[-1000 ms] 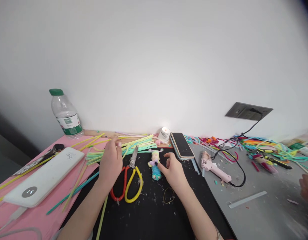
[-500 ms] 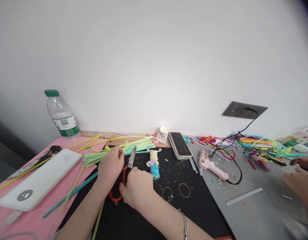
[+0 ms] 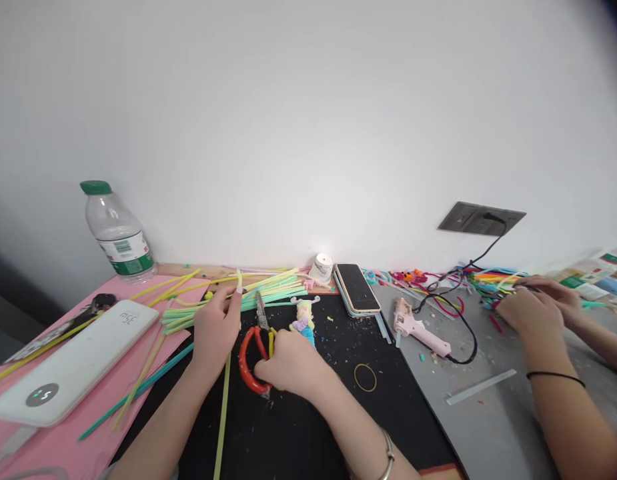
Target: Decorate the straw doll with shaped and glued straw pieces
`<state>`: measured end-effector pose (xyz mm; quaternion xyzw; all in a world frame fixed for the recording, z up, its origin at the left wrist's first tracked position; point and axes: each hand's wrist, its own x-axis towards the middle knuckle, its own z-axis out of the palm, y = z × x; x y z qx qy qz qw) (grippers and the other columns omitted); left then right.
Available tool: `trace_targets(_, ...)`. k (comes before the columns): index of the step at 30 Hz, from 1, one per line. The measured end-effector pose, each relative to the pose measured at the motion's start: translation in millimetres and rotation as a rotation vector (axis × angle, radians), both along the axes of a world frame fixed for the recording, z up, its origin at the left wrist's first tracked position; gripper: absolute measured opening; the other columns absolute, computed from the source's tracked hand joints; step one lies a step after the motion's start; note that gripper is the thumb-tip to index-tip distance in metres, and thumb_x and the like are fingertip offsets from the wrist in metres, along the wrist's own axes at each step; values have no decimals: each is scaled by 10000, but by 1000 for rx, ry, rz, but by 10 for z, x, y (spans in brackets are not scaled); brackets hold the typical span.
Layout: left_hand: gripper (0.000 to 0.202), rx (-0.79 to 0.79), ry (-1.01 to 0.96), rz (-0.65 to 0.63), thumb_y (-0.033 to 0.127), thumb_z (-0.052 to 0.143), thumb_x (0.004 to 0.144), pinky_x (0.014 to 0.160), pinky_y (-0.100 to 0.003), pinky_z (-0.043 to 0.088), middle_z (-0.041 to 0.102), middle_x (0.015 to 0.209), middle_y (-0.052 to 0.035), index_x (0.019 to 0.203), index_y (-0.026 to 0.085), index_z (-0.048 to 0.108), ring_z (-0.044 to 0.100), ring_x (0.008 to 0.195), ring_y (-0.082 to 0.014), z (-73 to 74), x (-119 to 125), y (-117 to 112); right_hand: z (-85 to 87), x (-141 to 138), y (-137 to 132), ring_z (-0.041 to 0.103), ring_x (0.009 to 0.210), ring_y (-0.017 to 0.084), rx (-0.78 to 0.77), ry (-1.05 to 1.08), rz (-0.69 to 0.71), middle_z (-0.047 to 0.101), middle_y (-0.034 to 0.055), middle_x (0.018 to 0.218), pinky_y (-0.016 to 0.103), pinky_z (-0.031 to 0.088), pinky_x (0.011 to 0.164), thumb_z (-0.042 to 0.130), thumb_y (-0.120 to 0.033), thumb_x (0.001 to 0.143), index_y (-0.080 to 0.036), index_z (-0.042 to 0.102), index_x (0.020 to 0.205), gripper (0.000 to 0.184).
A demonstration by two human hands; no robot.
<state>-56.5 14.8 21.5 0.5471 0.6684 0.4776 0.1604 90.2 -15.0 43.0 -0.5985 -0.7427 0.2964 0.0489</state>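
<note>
My right hand (image 3: pixel 287 363) is closed round the red and yellow handles of the scissors (image 3: pixel 252 360) on the black mat (image 3: pixel 308 427); the blades point away from me. My left hand (image 3: pixel 215 327) pinches a pale yellow-green pipe cleaner (image 3: pixel 238 283) at the edge of a pile of green and yellow pipe cleaners (image 3: pixel 258 290). A small fuzzy figure (image 3: pixel 304 319) in yellow, purple and blue lies just beyond my right hand.
A phone (image 3: pixel 357 288), a pink glue gun (image 3: pixel 418 325) with black cord, a rubber band (image 3: pixel 365 377), a white power bank (image 3: pixel 71 360), a water bottle (image 3: pixel 115 230) and a small white pot (image 3: pixel 321 267) lie around. Another person's hands (image 3: pixel 531 307) work among coloured pipe cleaners at right.
My right hand left the fuzzy figure, crossed to the scissors and closed on their handles, lifting them a little. The other person's hands came in from the right.
</note>
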Motion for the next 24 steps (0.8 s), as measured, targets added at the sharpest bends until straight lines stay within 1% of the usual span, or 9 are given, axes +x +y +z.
trace_targets(3, 259, -1, -50, 8, 407, 425, 866, 486, -253, 348, 449, 393, 67, 874, 209, 592, 466, 391, -141, 37, 14, -24, -72, 212, 22, 519, 466, 133, -166, 209, -40, 582, 18, 505, 220, 321, 388, 562, -222, 594, -173, 538, 580, 56)
trace_targets(7, 224, 16, -150, -3, 396, 449, 862, 448, -238, 329, 426, 376, 77, 887, 215, 578, 434, 372, -128, 63, 24, -42, -20, 384, 1, 417, 373, 74, -348, 563, -156, 447, -73, 432, 192, 286, 372, 538, -186, 647, -200, 422, 632, 118)
trace_targets(9, 213, 20, -213, -51, 386, 448, 864, 434, -231, 316, 413, 379, 79, 894, 213, 569, 422, 375, -125, 62, 40, -46, 63, 462, -10, 373, 348, 57, -352, 706, -166, 400, -107, 429, 184, 281, 371, 566, -200, 667, -208, 394, 680, 173)
trace_targets(12, 212, 1, -297, -177, 384, 452, 865, 440, -221, 304, 404, 399, 81, 914, 204, 553, 412, 397, -118, 47, 95, -50, 146, 568, 1, 416, 385, 60, -290, 868, -90, 425, -111, 487, 181, 316, 395, 642, -221, 647, -200, 423, 768, 251)
trace_targets(14, 230, -30, -373, -276, 402, 464, 859, 441, -214, 288, 426, 433, 79, 930, 197, 540, 392, 410, -107, 33, 148, -52, 127, 608, 19, 470, 432, 76, -263, 928, -57, 484, -88, 544, 184, 343, 407, 683, -249, 632, -192, 443, 823, 312)
trace_targets(17, 254, -90, -482, -396, 420, 488, 844, 426, -203, 251, 470, 490, 72, 945, 190, 523, 344, 411, -86, 12, 231, -63, 6, 606, 25, 475, 404, 81, -259, 940, -108, 514, -82, 589, 182, 325, 365, 726, -329, 624, -201, 419, 883, 422)
trace_targets(19, 265, -119, -516, -437, 428, 497, 842, 421, -195, 237, 444, 472, 83, 961, 192, 519, 330, 405, -80, -1, 277, -77, -78, 580, 4, 404, 342, 54, -248, 915, -144, 458, -112, 554, 175, 279, 340, 736, -374, 627, -212, 400, 853, 436)
trace_targets(21, 279, -135, -539, -457, 441, 491, 850, 416, -191, 237, 399, 432, 96, 975, 194, 520, 324, 390, -79, -14, 310, -93, -127, 553, -32, 324, 315, 33, -217, 885, -134, 374, -130, 500, 173, 237, 336, 723, -423, 646, -217, 371, 763, 424)
trace_targets(24, 283, -140, -600, -472, 456, 478, 858, 395, -191, 237, 337, 376, 112, 950, 192, 519, 291, 344, -76, -32, 342, -115, -133, 528, -90, 285, 326, 41, -185, 862, -107, 331, -120, 473, 186, 234, 348, 601, -533, 743, -222, 342, 723, 405)
